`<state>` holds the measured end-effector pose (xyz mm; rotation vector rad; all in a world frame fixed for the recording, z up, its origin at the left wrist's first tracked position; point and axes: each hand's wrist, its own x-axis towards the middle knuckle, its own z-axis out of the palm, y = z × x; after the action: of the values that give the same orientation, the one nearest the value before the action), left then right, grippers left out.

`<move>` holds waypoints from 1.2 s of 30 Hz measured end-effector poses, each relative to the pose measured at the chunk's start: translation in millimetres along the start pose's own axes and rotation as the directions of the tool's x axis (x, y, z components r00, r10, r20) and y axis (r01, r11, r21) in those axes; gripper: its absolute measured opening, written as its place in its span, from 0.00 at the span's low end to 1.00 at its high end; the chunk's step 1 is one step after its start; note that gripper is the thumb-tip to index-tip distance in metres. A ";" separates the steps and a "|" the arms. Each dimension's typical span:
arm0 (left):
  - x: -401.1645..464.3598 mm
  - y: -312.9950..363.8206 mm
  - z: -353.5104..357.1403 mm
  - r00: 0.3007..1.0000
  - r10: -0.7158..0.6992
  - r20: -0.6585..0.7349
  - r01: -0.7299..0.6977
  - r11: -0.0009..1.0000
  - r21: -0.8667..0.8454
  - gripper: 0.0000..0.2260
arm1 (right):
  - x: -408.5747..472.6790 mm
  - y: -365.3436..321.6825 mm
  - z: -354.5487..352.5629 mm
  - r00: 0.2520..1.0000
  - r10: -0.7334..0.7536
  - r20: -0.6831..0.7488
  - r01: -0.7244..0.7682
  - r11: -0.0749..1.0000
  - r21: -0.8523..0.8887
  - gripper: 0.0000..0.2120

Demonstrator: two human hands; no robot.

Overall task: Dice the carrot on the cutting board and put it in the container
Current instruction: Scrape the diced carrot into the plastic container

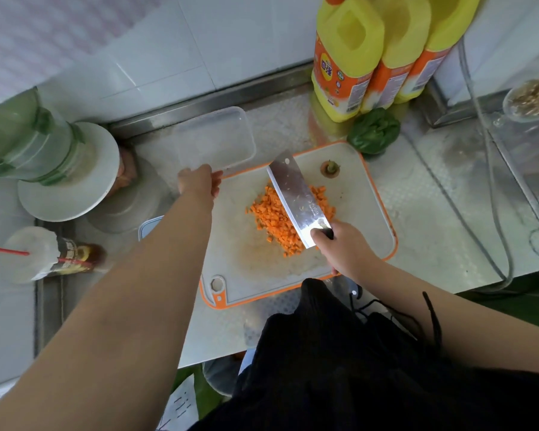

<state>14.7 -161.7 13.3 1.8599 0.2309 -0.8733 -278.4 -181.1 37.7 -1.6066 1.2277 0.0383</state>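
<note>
Right hand (344,248) wrapped around the handle of a broad steel cleaver (296,200), blade lying across the heap of small orange carrot dice (274,219). Dice sit mid-board on the white cutting board with orange rim (358,194); cut carrot top (330,168) near its far edge. Left hand (199,181) grips the near rim of the clear rectangular plastic container (215,138), empty, touching the board's far-left corner. Steel surface (423,194) beneath. Yellow bottles (349,57) stand behind.

Diced carrot (277,219) lies mid-board (249,269); the container (215,138) sits behind-left, apparently overlapping its edge.
</note>
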 end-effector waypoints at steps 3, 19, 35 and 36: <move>-14.2 8.2 -19.9 0.987 0.155 -0.053 -0.148 0.982 0.122 0.27 | 0.1 0.0 0.2 1.000 -0.015 -0.018 0.015 1.000 -0.004 0.13; -66.9 -46.7 -91.4 0.906 0.416 0.082 -0.318 0.538 0.781 0.19 | -18.7 18.5 -1.3 0.755 -0.644 -0.126 0.394 0.599 -0.697 0.21; -154.7 -122.5 16.1 0.296 0.500 0.814 -0.753 -0.402 0.521 0.23 | -22.6 21.6 -10.2 0.681 -0.710 -0.180 0.375 0.549 -0.747 0.21; -153.6 -122.3 18.5 0.311 0.487 0.816 -0.750 -0.401 0.526 0.23 | -23.3 23.7 -13.6 0.681 -0.704 -0.200 0.357 0.558 -0.749 0.21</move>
<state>-167.6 -87.4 22.4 2.2908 -2.0716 -0.1288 -313.3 -173.1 40.3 -2.7375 1.0428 -0.4128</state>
